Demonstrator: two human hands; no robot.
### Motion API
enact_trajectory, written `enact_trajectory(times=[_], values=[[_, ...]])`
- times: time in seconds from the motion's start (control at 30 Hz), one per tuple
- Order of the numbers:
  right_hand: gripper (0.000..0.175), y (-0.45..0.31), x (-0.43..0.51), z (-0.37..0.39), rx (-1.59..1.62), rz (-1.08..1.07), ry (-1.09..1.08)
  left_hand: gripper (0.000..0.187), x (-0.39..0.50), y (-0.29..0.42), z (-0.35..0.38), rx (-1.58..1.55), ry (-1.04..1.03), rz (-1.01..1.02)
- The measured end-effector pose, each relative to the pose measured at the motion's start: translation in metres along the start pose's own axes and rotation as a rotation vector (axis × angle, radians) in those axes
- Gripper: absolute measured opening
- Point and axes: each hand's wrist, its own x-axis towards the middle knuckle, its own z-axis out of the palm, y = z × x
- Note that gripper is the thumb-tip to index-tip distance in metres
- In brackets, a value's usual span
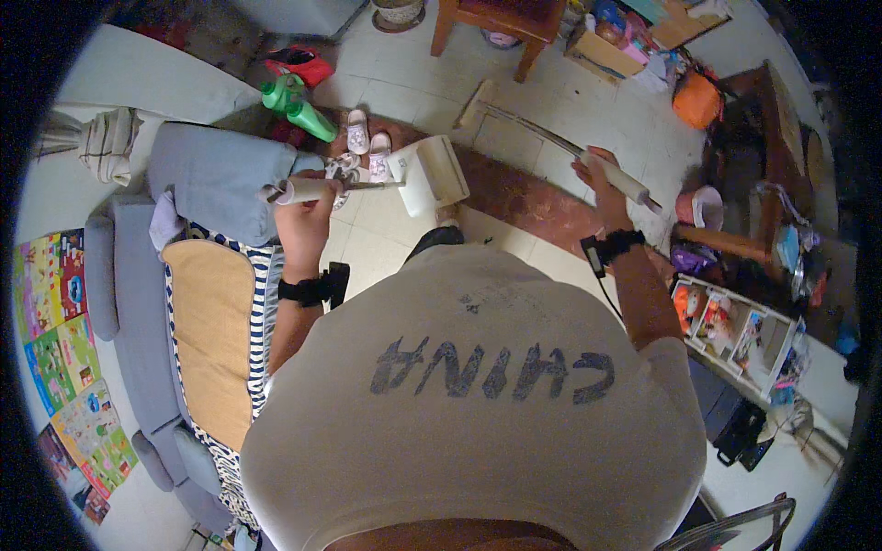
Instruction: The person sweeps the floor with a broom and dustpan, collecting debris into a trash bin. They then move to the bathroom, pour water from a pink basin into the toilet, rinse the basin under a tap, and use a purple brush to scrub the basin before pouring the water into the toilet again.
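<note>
My left hand [305, 219] is closed around the pale grip of a long-handled dustpan. The dustpan's off-white pan [415, 178] is in front of my feet, its open side facing right. My right hand [601, 180] grips the light-coloured handle sleeve of a broom [534, 127]. The broom slants away to the upper left, and its wide pale head [473, 105] is over the floor tiles beyond the reddish strip. A gap separates the broom head from the pan. Whether the pan holds anything is too unclear to tell.
Clogs [357, 132] and other footwear lie just left of the pan, near green bottles [310, 120]. A grey sofa [141, 303] runs along the left. Ahead stands a wooden stool [499, 15], with a filled cardboard box [606, 54] beside it. A pink bin [699, 208] stands at right.
</note>
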Motion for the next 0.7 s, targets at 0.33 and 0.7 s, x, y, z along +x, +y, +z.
enact_trajectory(times=[0.33,0.7], values=[[0.023,0.101,0.15,0.137,-0.413,-0.435,-0.278,0.02,0.063,0.021,0.017,0.146,-0.043,-0.08],[0.024,0.068,0.124,-0.096,-0.186,0.287,0.038,0.021,0.149,0.096,0.122,0.048,-0.227,-0.027]])
